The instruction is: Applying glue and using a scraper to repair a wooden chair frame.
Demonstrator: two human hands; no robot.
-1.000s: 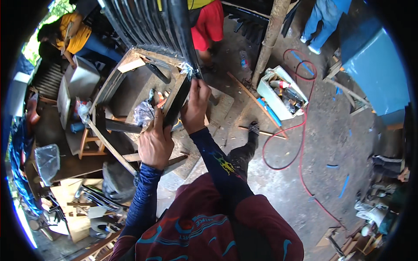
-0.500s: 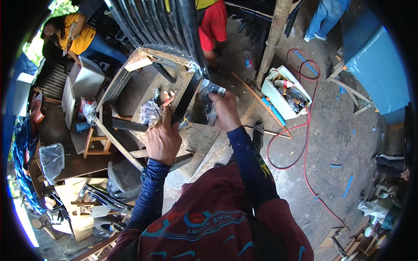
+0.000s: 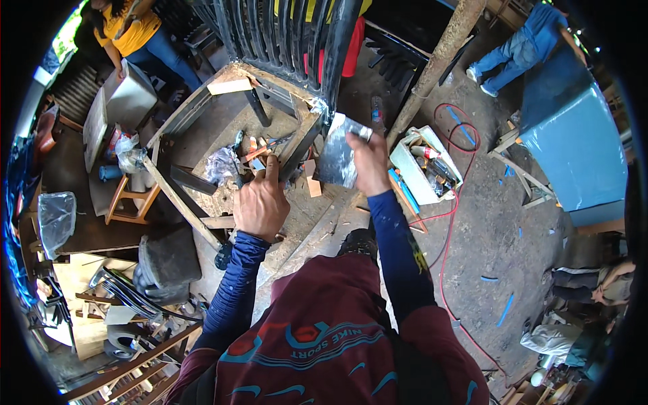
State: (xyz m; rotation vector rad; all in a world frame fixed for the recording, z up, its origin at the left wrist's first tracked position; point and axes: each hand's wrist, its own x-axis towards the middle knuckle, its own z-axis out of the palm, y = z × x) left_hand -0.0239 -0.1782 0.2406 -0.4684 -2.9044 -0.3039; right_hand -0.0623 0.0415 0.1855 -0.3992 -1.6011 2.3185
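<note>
My right hand [image 3: 370, 165] grips a scuffed dark rectangular piece [image 3: 332, 160] with white smears, held beside the corner of a chair frame. My left hand [image 3: 262, 202] has its index finger pointing forward near the dark rail [image 3: 295, 148], its other fingers curled; what they hold, if anything, is hidden. The open wooden seat frame [image 3: 177, 206] carries a tall black slatted back [image 3: 297, 40]. Inside it lie a crumpled plastic bag [image 3: 219, 165] and small tools and scraps [image 3: 255, 147]. Loose light wood pieces [image 3: 314, 185] lie below my right hand.
A white tool box [image 3: 418, 172], red hose [image 3: 442, 266] and rusty post [image 3: 435, 71] are right of the chair. A blue cabinet [image 3: 570, 135] stands farther right. Co-workers [image 3: 135, 27] [image 3: 513, 54] are beyond. Wood scraps [image 3: 88, 337] pile at lower left.
My right hand has moved rightward from the chair corner, with the dark rectangular piece now visible in it. My left hand has shifted slightly right. The view has shifted, and the co-workers have changed posture.
</note>
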